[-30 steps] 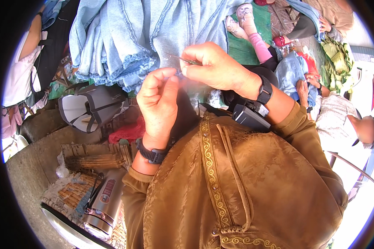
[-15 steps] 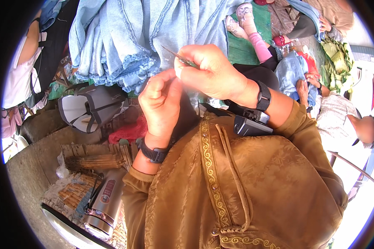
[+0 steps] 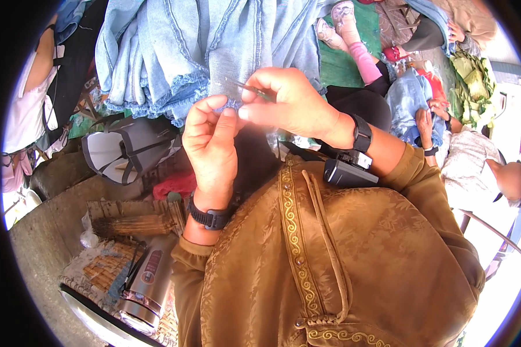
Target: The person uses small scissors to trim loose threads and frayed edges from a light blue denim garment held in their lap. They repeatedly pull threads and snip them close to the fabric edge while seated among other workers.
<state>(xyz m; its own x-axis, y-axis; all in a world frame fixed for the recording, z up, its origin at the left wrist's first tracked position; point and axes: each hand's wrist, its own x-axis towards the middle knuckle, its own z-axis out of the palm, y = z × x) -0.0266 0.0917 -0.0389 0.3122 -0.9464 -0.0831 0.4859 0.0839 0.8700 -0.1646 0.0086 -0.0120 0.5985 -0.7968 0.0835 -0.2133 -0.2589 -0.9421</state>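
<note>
Keeping the thin tool [image 3: 259,93] clear of the left fingertips [image 3: 228,113] called for care: the right grip [image 3: 292,106] held it near the blue denim [image 3: 182,49]; the left grip [image 3: 212,141] was narrow, any contents indistinguishable.

Bright daylight, strong fisheye curve
Glare whites out the right side; denim [image 3: 231,40] and fingers [image 3: 261,114] look washed pale; corners black.

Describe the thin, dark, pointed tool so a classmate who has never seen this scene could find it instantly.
Start at the pale blue denim cloth with frayed edges at the top centre. At its lower right is the person's bare right hand. From that hand's grip, the thin, dark, pointed tool juts toward the upper left, a straight sliver unlike the soft, folded denim.
</note>
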